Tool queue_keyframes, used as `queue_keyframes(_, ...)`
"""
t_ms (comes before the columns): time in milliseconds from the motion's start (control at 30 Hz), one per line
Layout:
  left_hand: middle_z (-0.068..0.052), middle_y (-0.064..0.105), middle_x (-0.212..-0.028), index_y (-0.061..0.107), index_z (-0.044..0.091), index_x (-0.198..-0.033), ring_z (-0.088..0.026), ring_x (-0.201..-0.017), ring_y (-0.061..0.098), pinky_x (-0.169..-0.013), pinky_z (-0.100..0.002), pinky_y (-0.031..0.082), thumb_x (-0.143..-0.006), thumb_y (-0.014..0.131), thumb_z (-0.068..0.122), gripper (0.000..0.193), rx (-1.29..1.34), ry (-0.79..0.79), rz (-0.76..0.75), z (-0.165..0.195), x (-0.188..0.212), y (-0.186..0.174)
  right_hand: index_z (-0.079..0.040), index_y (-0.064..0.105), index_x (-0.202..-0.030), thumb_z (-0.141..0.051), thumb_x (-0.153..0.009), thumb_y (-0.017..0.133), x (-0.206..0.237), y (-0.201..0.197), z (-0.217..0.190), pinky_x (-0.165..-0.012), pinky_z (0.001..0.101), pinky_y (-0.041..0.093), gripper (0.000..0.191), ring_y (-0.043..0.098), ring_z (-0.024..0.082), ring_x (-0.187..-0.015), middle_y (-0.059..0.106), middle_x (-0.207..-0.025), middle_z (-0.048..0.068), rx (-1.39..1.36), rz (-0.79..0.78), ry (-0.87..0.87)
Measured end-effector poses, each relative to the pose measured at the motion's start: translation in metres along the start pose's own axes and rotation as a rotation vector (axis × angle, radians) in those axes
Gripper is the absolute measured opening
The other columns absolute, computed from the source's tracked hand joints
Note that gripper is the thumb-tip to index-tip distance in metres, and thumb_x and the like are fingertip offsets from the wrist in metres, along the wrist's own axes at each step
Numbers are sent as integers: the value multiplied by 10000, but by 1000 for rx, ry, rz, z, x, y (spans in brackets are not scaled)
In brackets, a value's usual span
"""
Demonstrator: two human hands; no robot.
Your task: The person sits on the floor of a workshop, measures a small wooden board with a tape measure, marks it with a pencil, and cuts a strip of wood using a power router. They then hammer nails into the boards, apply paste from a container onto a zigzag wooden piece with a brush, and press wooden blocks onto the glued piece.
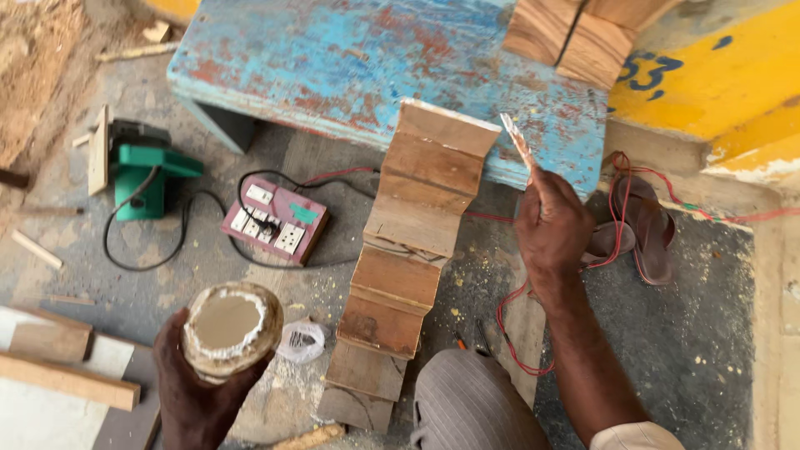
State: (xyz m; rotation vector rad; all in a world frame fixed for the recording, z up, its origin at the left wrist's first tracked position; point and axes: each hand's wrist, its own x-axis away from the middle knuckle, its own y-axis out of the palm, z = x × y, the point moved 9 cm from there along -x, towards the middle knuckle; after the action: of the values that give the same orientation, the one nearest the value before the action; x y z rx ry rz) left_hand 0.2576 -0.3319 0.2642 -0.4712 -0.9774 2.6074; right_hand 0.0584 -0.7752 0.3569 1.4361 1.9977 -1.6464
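My left hand grips a round open tin with crusted white paste on its rim, low at the left. My right hand is raised at centre right and pinches a thin flat stick smeared with paste, its tip pointing up. Just left of that hand a stack of overlapping short wooden boards leans from the floor up onto the edge of a worn blue bench. My knee in grey striped cloth shows at the bottom.
A pink switch-and-socket board with black cable lies on the floor left of the boards, near a green power tool. Red wire and brown sandals lie at right. Wood blocks sit on the bench. Offcuts lie at bottom left.
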Motion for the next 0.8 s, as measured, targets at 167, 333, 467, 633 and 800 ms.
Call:
queue_keyframes(167, -240, 456, -1415, 338, -44, -1489, -352, -1309, 516, -1094, -436, 451, -582, 946, 303, 1146, 22, -9, -27, 4, -1, -1, -39, 730, -1252, -32, -1012, 675, -9, 37, -35, -814, 359, 616, 246, 776, 270, -954, 765, -1108, 156, -169, -24, -52)
queue_keyframes(333, -240, 444, -1411, 335, -41, -1484, -357, -1303, 521, -1078, -439, 455, -579, 952, 293, 1145, 15, -63, -57, 4, -3, -1, -33, 773, -1134, -95, -980, 726, -6, 82, -43, -552, 347, 552, 173, 749, 234, -672, 795, -982, 150, -163, -126, 86)
queue_keyframes(467, -233, 451, -1402, 336, -34, -1481, -356, -1292, 531, -1077, -442, 463, -569, 949, 299, 1148, 22, -12, -28, 7, -6, -6, 4, 728, -1244, -77, -1056, 690, -5, 65, -59, -723, 333, 616, 208, 776, 217, -886, 755, -1097, 172, -155, 65, -38)
queue_keyframes(633, -239, 451, -1407, 324, -31, -1489, -359, -1301, 527, -1074, -451, 469, -584, 950, 295, 1148, 30, -19, -48, 4, -8, -2, -7, 747, -1176, -73, -1002, 698, -1, 95, -77, -707, 336, 627, 192, 770, 251, -868, 772, -1079, 167, -146, 75, -122)
queue_keyframes(800, -236, 449, -1422, 315, -19, -1492, -347, -1304, 535, -1050, -445, 486, -582, 948, 301, 1154, 65, -58, -48, -1, -8, -3, -38, 745, -1176, -65, -1031, 668, -4, 122, -60, -571, 295, 623, 167, 777, 199, -765, 785, -1024, 135, -207, -53, 49)
